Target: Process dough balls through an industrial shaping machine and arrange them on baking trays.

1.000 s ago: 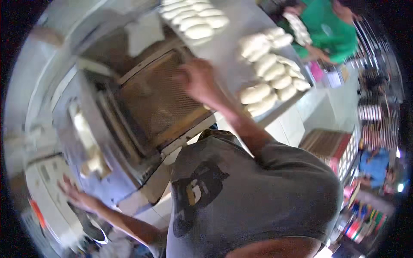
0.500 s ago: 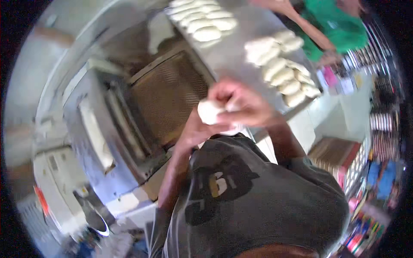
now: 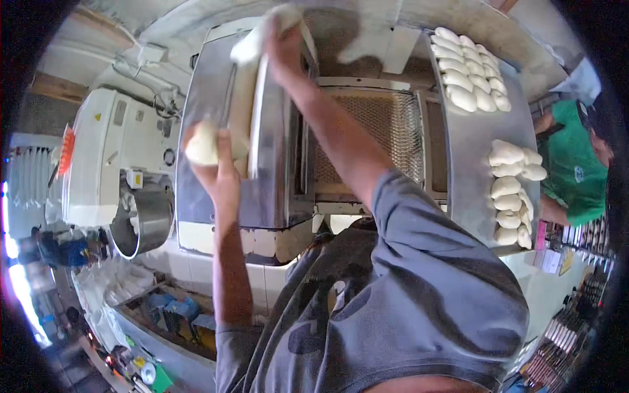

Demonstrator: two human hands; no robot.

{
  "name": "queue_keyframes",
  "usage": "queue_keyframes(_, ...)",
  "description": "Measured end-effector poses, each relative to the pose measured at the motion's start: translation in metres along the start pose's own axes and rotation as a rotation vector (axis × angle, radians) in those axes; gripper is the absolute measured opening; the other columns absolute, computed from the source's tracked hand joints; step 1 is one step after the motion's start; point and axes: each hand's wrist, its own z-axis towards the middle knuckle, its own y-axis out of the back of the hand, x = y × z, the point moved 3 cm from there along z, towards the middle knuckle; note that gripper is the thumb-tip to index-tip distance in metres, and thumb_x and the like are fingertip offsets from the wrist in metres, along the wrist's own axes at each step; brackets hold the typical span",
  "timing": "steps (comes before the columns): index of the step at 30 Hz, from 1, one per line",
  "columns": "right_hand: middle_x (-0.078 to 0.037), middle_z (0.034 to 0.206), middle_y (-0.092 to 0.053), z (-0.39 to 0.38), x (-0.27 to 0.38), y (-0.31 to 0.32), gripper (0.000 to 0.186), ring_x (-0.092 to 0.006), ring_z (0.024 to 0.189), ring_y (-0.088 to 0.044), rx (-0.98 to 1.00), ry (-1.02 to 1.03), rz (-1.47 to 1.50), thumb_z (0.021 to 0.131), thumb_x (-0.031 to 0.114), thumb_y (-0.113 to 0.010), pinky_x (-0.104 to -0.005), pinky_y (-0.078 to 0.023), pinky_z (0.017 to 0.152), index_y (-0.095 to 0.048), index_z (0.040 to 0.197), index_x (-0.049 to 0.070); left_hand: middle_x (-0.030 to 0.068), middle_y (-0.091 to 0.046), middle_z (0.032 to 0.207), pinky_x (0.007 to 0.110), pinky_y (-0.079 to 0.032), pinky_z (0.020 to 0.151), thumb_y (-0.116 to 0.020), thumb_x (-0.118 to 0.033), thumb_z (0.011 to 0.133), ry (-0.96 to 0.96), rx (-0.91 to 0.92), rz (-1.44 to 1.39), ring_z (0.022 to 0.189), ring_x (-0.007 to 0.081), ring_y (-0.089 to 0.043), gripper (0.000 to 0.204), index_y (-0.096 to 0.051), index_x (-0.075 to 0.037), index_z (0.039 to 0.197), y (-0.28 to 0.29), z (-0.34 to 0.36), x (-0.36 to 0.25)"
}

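Dough is held in both hands above the steel dough-rolling machine (image 3: 262, 196). A rounded dough lump (image 3: 200, 145) is cupped in the left hand (image 3: 219, 170), just left of the upright feed slot. The right hand (image 3: 285, 49) is closed on a flattened dough sheet (image 3: 252, 42), draped leftward at the slot's top, farther away.

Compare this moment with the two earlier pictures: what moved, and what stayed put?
The hands, together on one dough lump half a second ago, have parted. The left hand now holds a dough lump beside the metal machine; the right hand has reached up to dough at its top. The dough pieces on the steel table stayed put.
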Motion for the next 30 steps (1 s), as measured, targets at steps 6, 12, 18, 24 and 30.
queue_keyframes(6,-0.015,0.113,-0.057,-0.046,-0.022,0.038,0.052,-0.0293,0.105,-0.054,0.366,0.094,-0.703,0.081,0.040,-0.069,-0.0396,-0.047,0.083,-0.056,0.117,0.006,0.0081,-0.060,0.090,0.029,-0.050,0.070,-0.072,-0.015,0.081,-0.358,0.334,0.753,0.078,0.0166,-0.058,0.030,-0.054,-0.007,0.104,0.041,0.068,0.071)
queue_keyframes(12,-0.011,0.089,-0.060,-0.035,0.187,0.392,0.040,-0.0185,0.073,-0.056,-0.141,-0.720,-1.505,0.086,0.041,-0.056,-0.0324,-0.047,0.066,-0.063,0.106,0.007,0.0078,-0.068,0.092,0.026,-0.051,0.073,-0.069,-0.019,0.085,-0.206,0.054,0.781,0.080,0.0174,-0.064,0.028,-0.055,-0.004,0.105,0.063,0.074,0.024)
queue_keyframes(18,-0.025,0.121,-0.051,-0.047,0.209,0.560,0.049,-0.0408,0.099,-0.050,-0.464,-0.338,-1.980,0.088,0.043,-0.047,-0.0504,-0.038,0.088,-0.059,0.110,0.001,0.0034,-0.063,0.087,0.027,-0.049,0.073,-0.062,-0.007,0.086,-0.149,0.373,0.335,0.079,0.0153,-0.059,0.012,-0.060,-0.005,0.098,-0.067,-0.012,-0.008)
queue_keyframes(24,-0.018,0.106,-0.052,-0.058,0.229,0.495,0.032,-0.0367,0.084,-0.054,-0.560,-0.298,-2.056,0.084,0.028,-0.055,-0.0447,-0.048,0.071,-0.061,0.103,0.003,0.0065,-0.067,0.086,0.028,-0.051,0.068,-0.071,-0.004,0.079,-0.062,0.941,0.225,0.074,0.0160,-0.062,0.020,-0.064,-0.006,0.097,-0.206,-0.153,-0.026)
queue_keyframes(30,-0.006,0.081,-0.053,-0.113,0.256,0.390,0.016,-0.0203,0.066,-0.053,0.312,-0.131,-1.275,0.077,0.010,-0.063,-0.0340,-0.047,0.056,-0.055,0.089,0.005,0.0099,-0.062,0.099,0.027,-0.050,0.078,-0.076,-0.006,0.074,-0.363,1.195,0.241,0.091,0.0168,-0.060,0.046,-0.056,-0.002,0.115,-0.285,-0.221,-0.040)
